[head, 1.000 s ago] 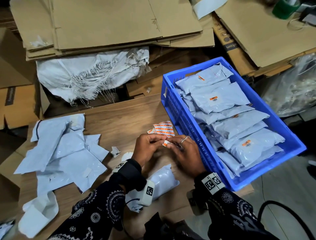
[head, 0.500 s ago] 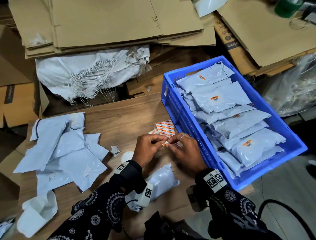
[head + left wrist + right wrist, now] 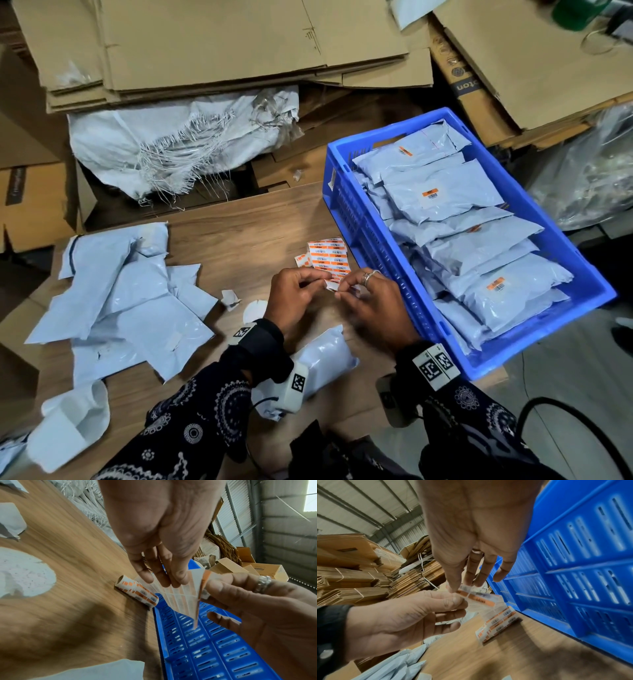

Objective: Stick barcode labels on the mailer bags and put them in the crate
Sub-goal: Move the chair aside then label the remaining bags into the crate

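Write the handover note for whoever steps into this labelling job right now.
Left hand: pinches the label strip's backing.
Right hand: pinches a barcode label, peeling it off the strip.
Label roll: on the wooden table, just left of the blue crate.
Next mailer bag: lies on the table under the wrists, no label visible on it.
Done: the crate holds many mailer bags, several showing orange labels.
Left: stick this label on that bag, crate it, then work through the pile of mailer bags on the table's left.
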A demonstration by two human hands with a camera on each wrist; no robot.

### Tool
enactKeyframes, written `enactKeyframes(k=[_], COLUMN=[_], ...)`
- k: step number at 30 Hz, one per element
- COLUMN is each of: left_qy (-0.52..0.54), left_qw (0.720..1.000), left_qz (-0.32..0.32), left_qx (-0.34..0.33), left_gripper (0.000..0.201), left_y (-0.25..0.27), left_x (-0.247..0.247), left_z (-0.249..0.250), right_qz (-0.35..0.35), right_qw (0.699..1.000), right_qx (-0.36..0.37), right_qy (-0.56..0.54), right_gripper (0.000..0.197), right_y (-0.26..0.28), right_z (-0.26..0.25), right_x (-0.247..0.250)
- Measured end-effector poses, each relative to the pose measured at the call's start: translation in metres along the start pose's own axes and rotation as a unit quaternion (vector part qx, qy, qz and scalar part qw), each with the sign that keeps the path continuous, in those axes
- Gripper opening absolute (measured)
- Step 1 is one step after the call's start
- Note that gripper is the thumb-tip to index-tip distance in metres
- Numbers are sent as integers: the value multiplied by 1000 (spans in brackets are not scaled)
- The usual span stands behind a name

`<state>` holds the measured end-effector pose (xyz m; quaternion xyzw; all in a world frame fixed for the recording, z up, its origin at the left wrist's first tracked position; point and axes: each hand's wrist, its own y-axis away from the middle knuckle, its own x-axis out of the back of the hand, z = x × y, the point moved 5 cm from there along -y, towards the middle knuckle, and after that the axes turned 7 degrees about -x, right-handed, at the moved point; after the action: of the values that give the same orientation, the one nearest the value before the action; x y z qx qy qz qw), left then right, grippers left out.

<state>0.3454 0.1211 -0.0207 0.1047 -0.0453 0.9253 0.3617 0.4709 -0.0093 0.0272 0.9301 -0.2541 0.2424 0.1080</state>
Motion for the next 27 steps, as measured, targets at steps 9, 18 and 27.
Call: enactKeyframes(k=[9,18,27], left_qy=[-91,-13,-163], left_qw=[995,996,976], left_qz=[-46,-53,-145], left_qx=[13,66,-10], left_gripper=[34,22,44], left_y=[2,55,140], left_x=[6,34,53], left_z=[-26,-43,-63], right_qz=[32,-64,-208], right_qw=[964,937,950], right_qx=[-118,-202,-206], right_qy=[-237,-276,-109], right_gripper=[13,13,42], right_y=[26,53,69], right_z=[9,26,45], right_x=[9,-18,-89])
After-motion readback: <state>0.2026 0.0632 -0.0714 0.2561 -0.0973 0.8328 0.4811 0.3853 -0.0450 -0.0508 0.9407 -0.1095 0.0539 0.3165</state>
